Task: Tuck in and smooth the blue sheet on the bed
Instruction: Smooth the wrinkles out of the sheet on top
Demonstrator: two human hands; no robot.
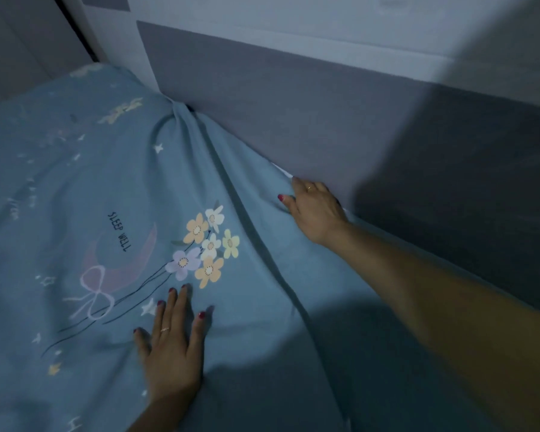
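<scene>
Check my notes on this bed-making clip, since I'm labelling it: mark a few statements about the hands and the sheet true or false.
1. The left hand lies flat on the blue sheet. True.
2. The right hand is at the sheet's edge by the grey headboard panel. True.
3. The sheet is fully smooth. False: long folds run from the corner toward the viewer.
4. The printed flowers are under the right hand. False: they lie just beyond the left hand's fingertips.

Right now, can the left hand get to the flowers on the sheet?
Probably yes. The left hand lies flat on the blue sheet, its fingertips just below the flowers. Only smooth sheet lies between them. The right hand is busy at the edge by the headboard.
</scene>
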